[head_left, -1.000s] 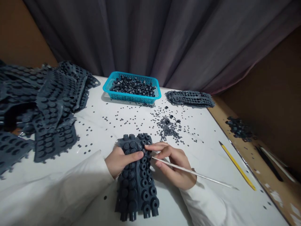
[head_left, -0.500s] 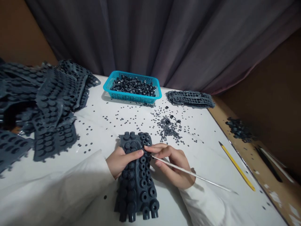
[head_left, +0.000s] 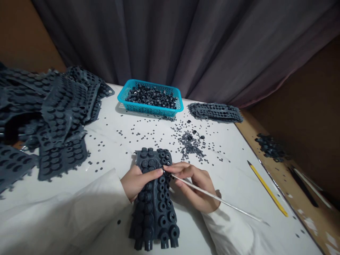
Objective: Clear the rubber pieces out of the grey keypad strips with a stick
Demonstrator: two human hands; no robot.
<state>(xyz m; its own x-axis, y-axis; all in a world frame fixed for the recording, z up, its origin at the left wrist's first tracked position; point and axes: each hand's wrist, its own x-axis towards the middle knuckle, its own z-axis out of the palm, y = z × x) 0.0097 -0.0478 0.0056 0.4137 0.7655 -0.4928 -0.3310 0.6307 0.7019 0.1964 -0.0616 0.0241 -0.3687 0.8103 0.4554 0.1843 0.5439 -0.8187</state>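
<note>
A dark grey moulded rubber sheet [head_left: 148, 209], covered in rows of round knobs and hollow studs, is held up over the table. My left hand [head_left: 139, 180] grips its left side, with the thumb pressed across the middle. On the right side, my right hand [head_left: 195, 184] pinches a thin pale rod [head_left: 217, 198] whose near tip meets a stud close to my left thumb. The rod's other end points out to the lower right. My right fingertips touch the sheet's studs, and the exact contact under them is hidden.
A blue basket [head_left: 150, 109] of small dark rubber pieces stands at the back. Rubber sheets [head_left: 63, 106] pile up at left; a strip stack [head_left: 215, 112] lies behind right. Small discs [head_left: 191, 147] scatter mid-table. A yellow pencil-like tool [head_left: 267, 187] lies near the right edge.
Both hands stay almost in place on the rubber sheet. The rod's tip and my right fingers have shifted only very slightly; the whole view has moved a little.
</note>
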